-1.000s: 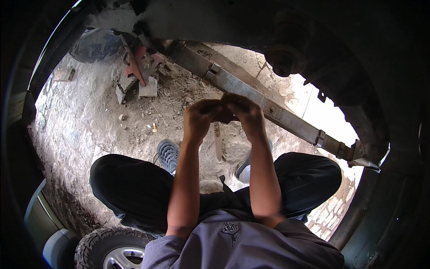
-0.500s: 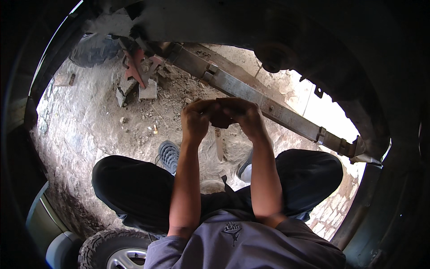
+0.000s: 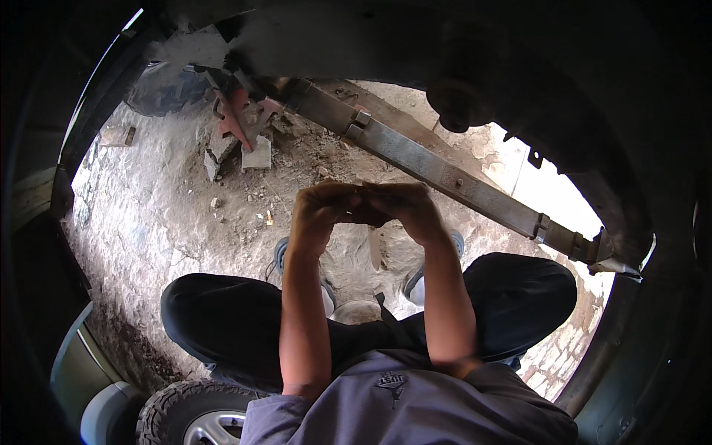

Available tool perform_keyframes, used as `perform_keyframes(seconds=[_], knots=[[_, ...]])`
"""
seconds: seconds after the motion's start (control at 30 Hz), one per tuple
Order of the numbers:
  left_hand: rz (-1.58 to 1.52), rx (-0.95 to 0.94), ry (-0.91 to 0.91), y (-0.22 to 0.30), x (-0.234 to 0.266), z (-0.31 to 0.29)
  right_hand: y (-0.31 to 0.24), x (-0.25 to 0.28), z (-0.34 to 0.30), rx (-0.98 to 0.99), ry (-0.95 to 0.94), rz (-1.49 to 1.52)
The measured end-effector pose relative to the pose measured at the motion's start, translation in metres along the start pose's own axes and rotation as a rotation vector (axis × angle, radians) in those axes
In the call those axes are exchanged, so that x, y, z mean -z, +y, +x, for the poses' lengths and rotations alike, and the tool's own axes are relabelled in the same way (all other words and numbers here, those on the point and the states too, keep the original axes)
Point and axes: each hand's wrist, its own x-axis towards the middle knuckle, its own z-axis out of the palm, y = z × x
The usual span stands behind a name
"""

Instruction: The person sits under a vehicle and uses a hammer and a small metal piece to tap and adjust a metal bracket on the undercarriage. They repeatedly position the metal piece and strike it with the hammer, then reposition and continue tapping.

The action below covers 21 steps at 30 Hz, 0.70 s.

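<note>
In front of my body my left hand [image 3: 317, 211] and my right hand [image 3: 414, 208] meet at the fingertips, with the fingers curled inward. Between them is a small dark reddish-brown piece [image 3: 369, 216], thin and limp-looking. Both hands grip it, and most of it is hidden by the fingers and shadow, so its kind cannot be made out. Below the hands a narrow flat brownish strip [image 3: 376, 251] lies on the ground between my shoes.
A long rusty metal beam [image 3: 415, 157] slants across beyond my hands. At the far left stands a red jack stand [image 3: 236, 119] beside broken concrete blocks [image 3: 256, 153]. Dark vehicle bodywork [image 3: 334, 44] arches overhead. A wheel with a chunky tyre [image 3: 167, 411] lies at the lower left.
The reddish-brown piece hung lower between my hands and now shows less, folded or covered by fingers. Both hands sit slightly lower in the view, which has itself shifted.
</note>
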Motion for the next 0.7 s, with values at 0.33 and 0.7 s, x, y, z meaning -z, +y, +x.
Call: perform_keyframes(seconds=[0.33, 0.7], knots=[[-0.151, 0.190, 0.025, 0.005, -0.002, 0.001, -0.008, -0.001, -0.005, 0.186, -0.034, -0.078], [-0.127, 0.166, 0.043, 0.011, 0.001, -0.006, -0.013, -0.020, -0.001, 0.479, 0.110, -0.472]])
